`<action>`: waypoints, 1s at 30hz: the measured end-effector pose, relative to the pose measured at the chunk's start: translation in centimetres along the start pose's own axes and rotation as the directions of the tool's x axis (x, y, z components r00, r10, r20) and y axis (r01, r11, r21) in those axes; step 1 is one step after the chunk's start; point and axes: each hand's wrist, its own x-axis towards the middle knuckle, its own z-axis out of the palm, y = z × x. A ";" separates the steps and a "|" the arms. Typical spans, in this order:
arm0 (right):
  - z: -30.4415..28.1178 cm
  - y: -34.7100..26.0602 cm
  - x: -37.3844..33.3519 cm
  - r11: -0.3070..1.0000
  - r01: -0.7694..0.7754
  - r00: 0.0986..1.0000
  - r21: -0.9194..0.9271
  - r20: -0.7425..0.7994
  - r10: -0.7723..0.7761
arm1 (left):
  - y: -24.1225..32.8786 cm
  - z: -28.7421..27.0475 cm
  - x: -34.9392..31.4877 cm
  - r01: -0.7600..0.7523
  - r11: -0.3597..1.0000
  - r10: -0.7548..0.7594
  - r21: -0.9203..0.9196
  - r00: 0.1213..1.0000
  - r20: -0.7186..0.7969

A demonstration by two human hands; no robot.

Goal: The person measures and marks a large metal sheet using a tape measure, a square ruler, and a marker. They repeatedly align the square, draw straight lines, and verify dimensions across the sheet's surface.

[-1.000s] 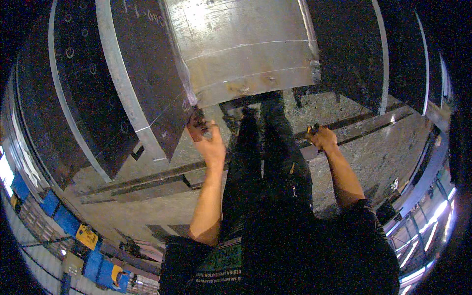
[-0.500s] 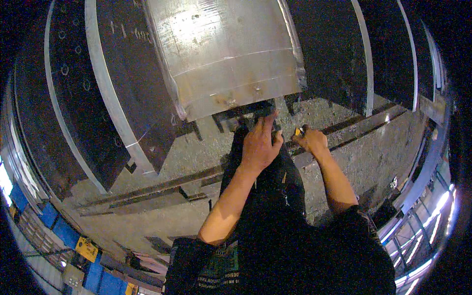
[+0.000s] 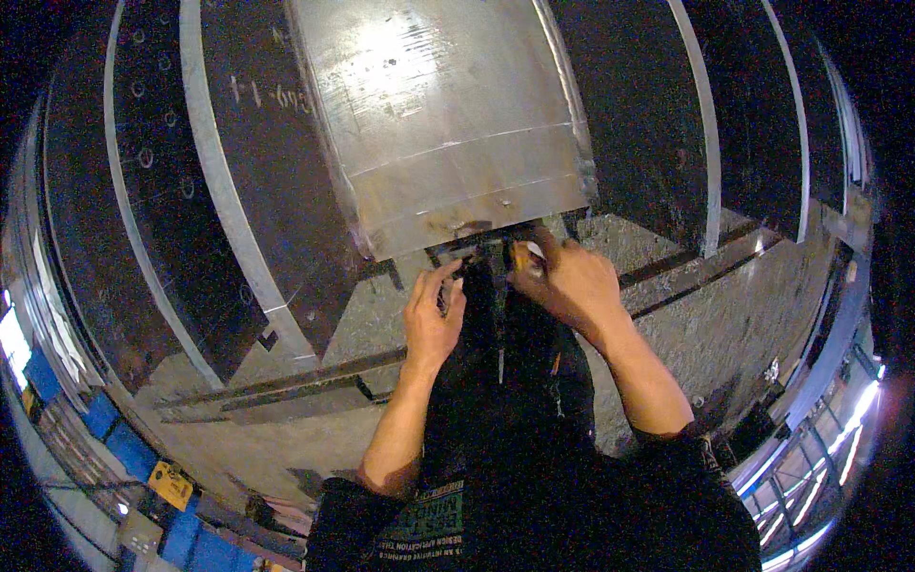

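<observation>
A steel plate (image 3: 477, 157) with a bright, worn surface fills the upper middle, its lower edge just above my hands. My right hand (image 3: 577, 286) is closed round a small yellow-and-black tool (image 3: 522, 257) with a pale patch, held close below that edge. Its exact kind is hard to make out. My left hand (image 3: 437, 319) is to the left of it, fingers loosely bent, with a gap between thumb and forefinger. Nothing is plainly visible in it, and its fingertips come close to dark, shadowed parts. A thin pale strip (image 3: 501, 362) shows against my dark trousers.
Dark steel plates with pale edges (image 3: 229, 210) stand on both sides, the left ones bearing chalk marks. Long steel bars (image 3: 276, 377) lie along the rough floor (image 3: 257, 443). Blue-and-yellow equipment (image 3: 172, 484) is at the lower left.
My right hand has moved left and slightly forward with the yellow-and-black tool, to just below the plate's edge. My left hand has drawn back leftward from there. The view has shifted slightly.
</observation>
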 end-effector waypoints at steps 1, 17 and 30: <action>-0.8 -0.9 0.6 0.999 0.041 0.999 0.017 -0.036 -0.040 | 0.5 -0.3 0.2 -0.022 1.000 0.022 0.000 1.000 -0.021; -13.2 -7.2 24.8 0.850 0.220 0.808 -0.479 -0.398 -0.434 | -0.3 -0.8 0.3 -0.021 0.969 -0.022 -0.246 0.985 -0.169; -17.5 -6.6 27.7 0.837 0.373 0.870 -0.401 -0.163 -0.466 | 0.2 -1.2 1.7 0.001 0.997 -0.017 -0.082 0.980 -0.199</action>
